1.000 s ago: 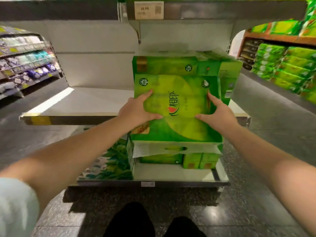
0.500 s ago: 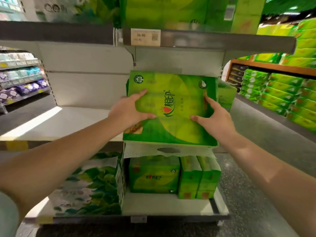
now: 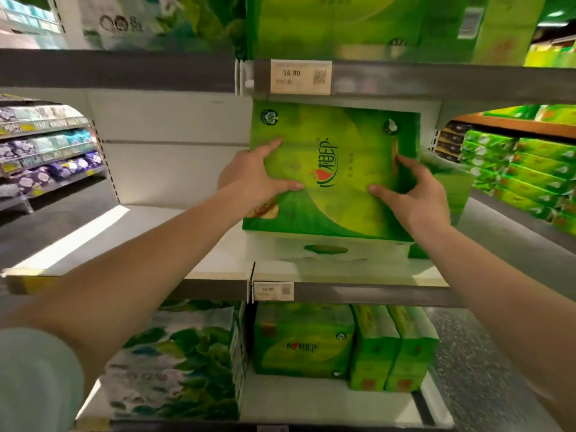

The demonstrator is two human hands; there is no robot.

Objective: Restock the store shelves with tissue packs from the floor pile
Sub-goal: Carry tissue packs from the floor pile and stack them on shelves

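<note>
Both of our hands are clamped on one green tissue pack (image 3: 335, 169): our left hand (image 3: 249, 176) presses flat on its left face with thumb spread across the front, and our right hand (image 3: 411, 198) grips the right edge, fingers curled round the side. We hold the pack upright, face toward us, its lower edge resting on or just above the middle shelf (image 3: 218, 241) at the right end of that bay; its white handle flap (image 3: 327, 252) hangs forward over the shelf surface. Left of the pack the middle shelf is bare to the far end, so we judge most of the restocking is still ahead. Above, the top shelf (image 3: 436, 79) with its price tag (image 3: 300, 77) carries green packs already, and the bottom shelf (image 3: 311, 403) holds a few more green packs (image 3: 302, 344) beside a leaf-printed pack (image 3: 174, 369). We cannot see the floor pile from here.
</note>
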